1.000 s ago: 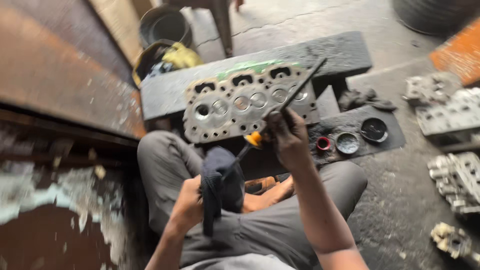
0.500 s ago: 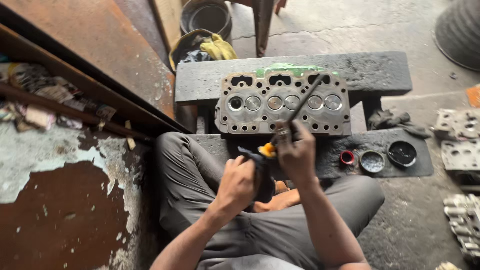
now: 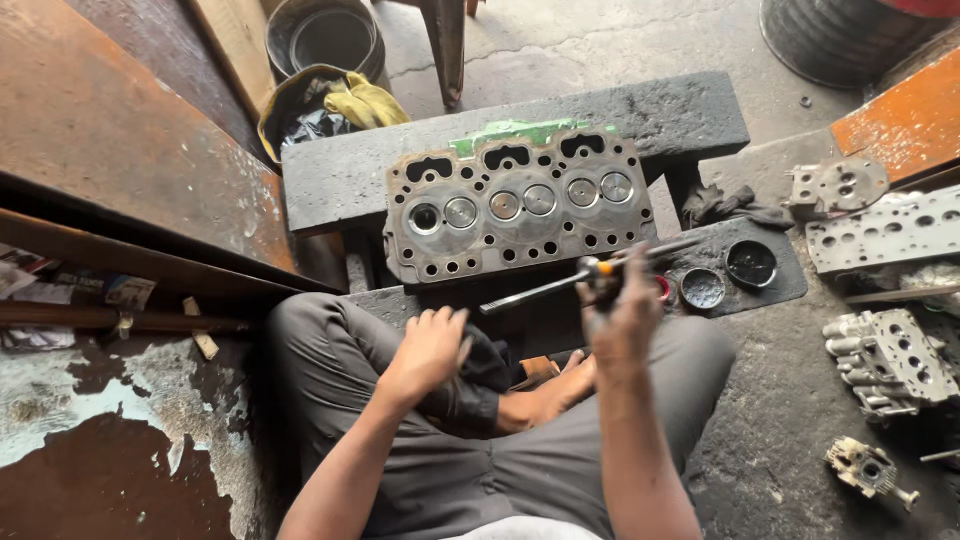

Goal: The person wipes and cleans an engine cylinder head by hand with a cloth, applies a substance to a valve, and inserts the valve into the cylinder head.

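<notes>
Right hand (image 3: 622, 318) gripping a long screwdriver (image 3: 560, 284) just below the cylinder head (image 3: 515, 205), shaft pointing left; left hand (image 3: 430, 345) pressing closed on a dark rag (image 3: 478, 385) in the lap

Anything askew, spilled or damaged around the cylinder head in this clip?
Nothing spilled. The cylinder head leans tilted against the dark bench rather than lying flat, with green residue along its top edge. The right hand holds a screwdriver; the left hand grips a dark rag.

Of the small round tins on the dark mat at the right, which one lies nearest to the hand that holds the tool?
The small red-rimmed tin, right beside the right hand and partly hidden by it. The grey tin and the black tin lie farther right.
</notes>
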